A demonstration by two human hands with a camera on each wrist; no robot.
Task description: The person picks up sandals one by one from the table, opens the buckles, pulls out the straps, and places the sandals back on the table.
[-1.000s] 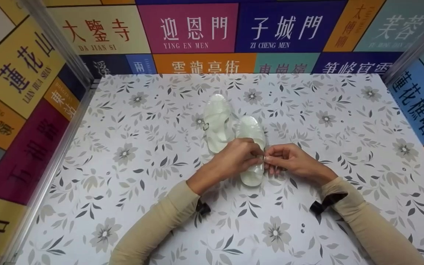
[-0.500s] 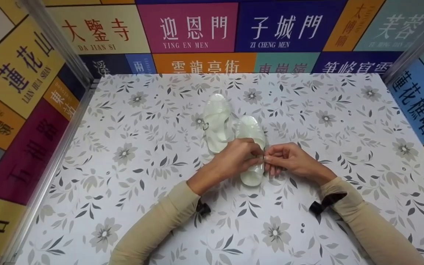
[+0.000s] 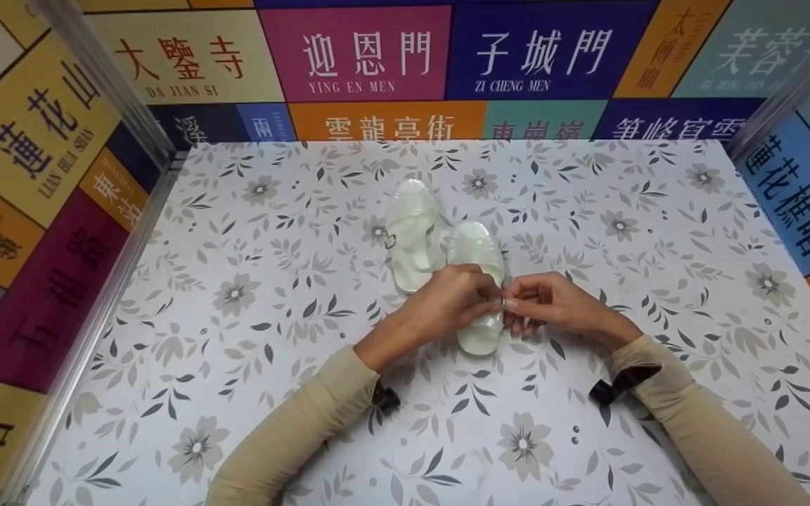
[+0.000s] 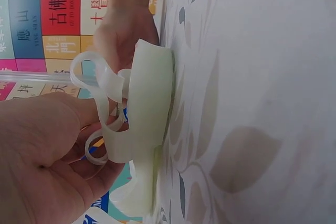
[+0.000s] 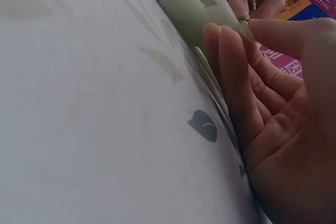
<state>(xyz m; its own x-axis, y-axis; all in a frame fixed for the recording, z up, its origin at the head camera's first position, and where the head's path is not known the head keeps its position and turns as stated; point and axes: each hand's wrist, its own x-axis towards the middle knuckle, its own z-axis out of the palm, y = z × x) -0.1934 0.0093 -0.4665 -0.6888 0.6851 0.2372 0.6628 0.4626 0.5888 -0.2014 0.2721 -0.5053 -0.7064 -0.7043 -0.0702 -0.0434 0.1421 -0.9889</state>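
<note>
Two pale green-white sandals lie side by side on the table, toes pointing away. Both hands are at the outer side of the right sandal. My left hand reaches over its ankle opening, curled fingers holding the sandal strap. From the right, my right hand pinches the strap's end by a small metal buckle between thumb and forefinger. Its lower fingers lie close against the sole. The left sandal stands a little farther back, with its own buckle showing on the outer side.
A white cloth with grey flowers covers the table. Panels with coloured Chinese lettering rise behind it and along both sides. Black wrist cameras sit on the beige sleeves.
Both hands keep their hold at the right sandal's strap with barely any movement. The head view has shifted slightly.
</note>
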